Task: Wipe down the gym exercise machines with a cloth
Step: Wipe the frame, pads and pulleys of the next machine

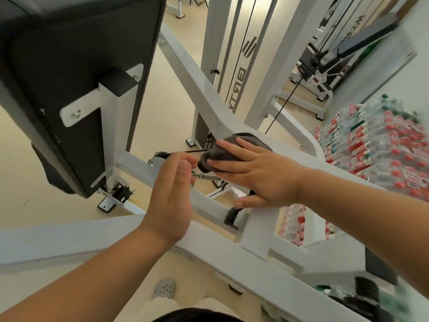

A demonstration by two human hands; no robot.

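Right hand point(257, 175) flat on dark cloth point(209, 159), fingers point(232, 147) straight, pressing it onto white frame bar point(209, 89) of machine; flat palm likely spreads wiping pressure. Left hand point(170, 198) just beside, fingers relaxed, holding nothing, probably ready to steady.

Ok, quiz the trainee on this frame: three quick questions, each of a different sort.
1. True or false: the right hand presses the dark cloth onto the white frame.
2. The left hand is: A gripping the cloth; B open, beside the cloth; C out of view.
3. Fill in: packs of ___ are stacked at the right.
Key: 1 true; 2 B; 3 bottles.
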